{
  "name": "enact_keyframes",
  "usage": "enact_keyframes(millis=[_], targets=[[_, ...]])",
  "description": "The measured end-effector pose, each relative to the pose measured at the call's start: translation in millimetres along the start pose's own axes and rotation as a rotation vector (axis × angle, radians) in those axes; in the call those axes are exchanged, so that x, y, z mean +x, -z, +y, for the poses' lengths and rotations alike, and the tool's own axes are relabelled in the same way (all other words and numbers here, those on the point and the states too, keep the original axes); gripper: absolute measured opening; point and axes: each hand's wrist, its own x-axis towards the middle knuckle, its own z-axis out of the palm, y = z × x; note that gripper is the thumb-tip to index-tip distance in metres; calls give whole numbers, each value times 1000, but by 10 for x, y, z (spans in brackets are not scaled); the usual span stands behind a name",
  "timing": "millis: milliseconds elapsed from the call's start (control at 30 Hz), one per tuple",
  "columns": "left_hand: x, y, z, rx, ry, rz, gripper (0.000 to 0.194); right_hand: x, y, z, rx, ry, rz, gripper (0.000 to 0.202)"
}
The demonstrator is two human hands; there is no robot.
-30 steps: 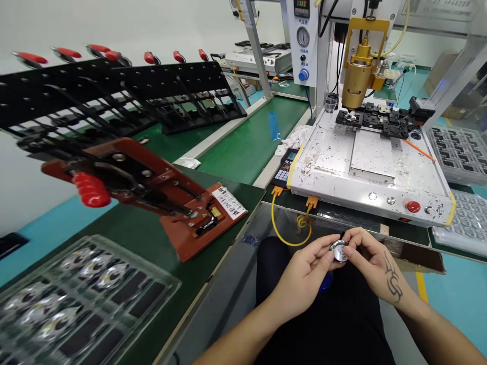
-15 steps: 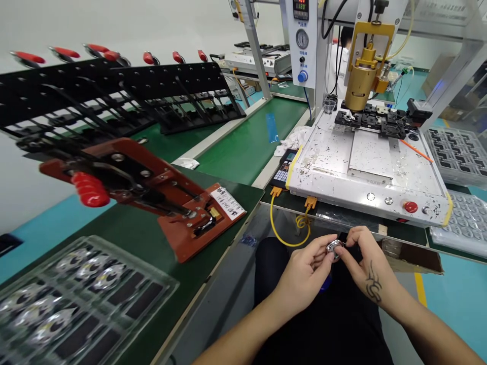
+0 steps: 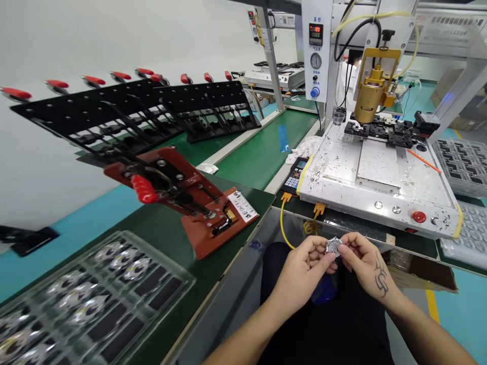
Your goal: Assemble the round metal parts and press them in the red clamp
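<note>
Above my lap, a small round shiny metal part [image 3: 334, 246] is pinched between both hands. My left hand [image 3: 306, 266] grips its left edge with thumb and fingers. On the other side, my right hand [image 3: 359, 256] holds the right edge between thumb and forefinger. The part's broad face is turned up toward me; its underside is hidden. Similar shiny parts sit in a clear tray [image 3: 182, 284] on the bench to the left, beside dark strips in other pockets. Nearest beyond my left hand is a reddish-brown toggle-clamp fixture [image 3: 198, 248] with a red handle.
A white dispensing machine [image 3: 335, 195] with a gold cylinder [image 3: 367, 99] stands ahead to the right. Black clamp racks [image 3: 213, 101] line the left. A yellow cable [image 3: 282, 223], a keypad controller [image 3: 297, 175] and a cardboard box [image 3: 422, 271] lie nearby. A clear tray [image 3: 462, 165] is far right.
The view has swung left and up, so the bench items sit further right. Between my hands, the metal part has tilted to show more of its flat face.
</note>
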Motion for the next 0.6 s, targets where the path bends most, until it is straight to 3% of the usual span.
enact_keyframes(millis=[500, 600], targets=[[-99, 56, 119, 71, -86, -8, 27, -54, -52, -98, -191, 160, -46, 28], [-77, 81, 99, 85, -102, 14, 27, 1, 12, -99, -335, 282, -113, 37]])
